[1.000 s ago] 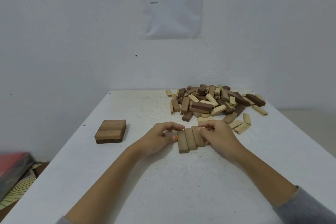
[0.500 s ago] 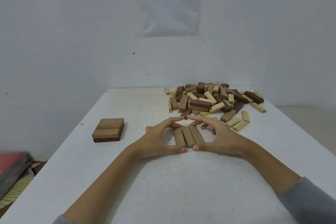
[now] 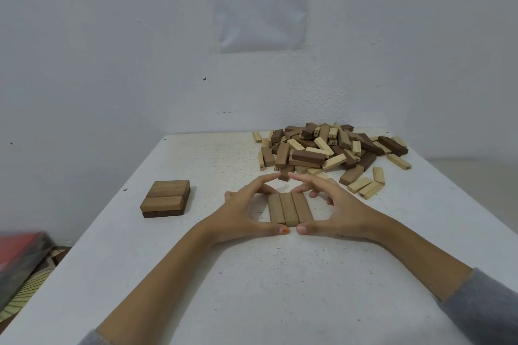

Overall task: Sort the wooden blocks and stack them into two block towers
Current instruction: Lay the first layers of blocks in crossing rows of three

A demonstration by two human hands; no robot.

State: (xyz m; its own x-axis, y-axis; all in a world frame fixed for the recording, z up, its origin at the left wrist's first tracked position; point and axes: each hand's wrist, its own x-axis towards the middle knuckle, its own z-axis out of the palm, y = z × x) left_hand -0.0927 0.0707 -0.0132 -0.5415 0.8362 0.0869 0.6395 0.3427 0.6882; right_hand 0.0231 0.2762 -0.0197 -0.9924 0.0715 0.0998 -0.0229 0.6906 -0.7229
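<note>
The row (image 3: 290, 209) of three blocks lies between the hands, long axis pointing away from the person. Left hand (image 3: 246, 213) and right hand (image 3: 339, 210) are spread, thumbs touching its near ends, gripping nothing. The stack (image 3: 165, 199) lies outboard of the left hand, the nearer one.

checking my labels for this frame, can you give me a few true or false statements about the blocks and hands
Three brown blocks lie side by side between the left hand and the right hand. True.
The stack at the left is of light wood. False: it is brown.
The loose pile holds both light and dark wood. True.
The right hand lifts a block off the table. False: its thumb is at the row's near end.
</note>
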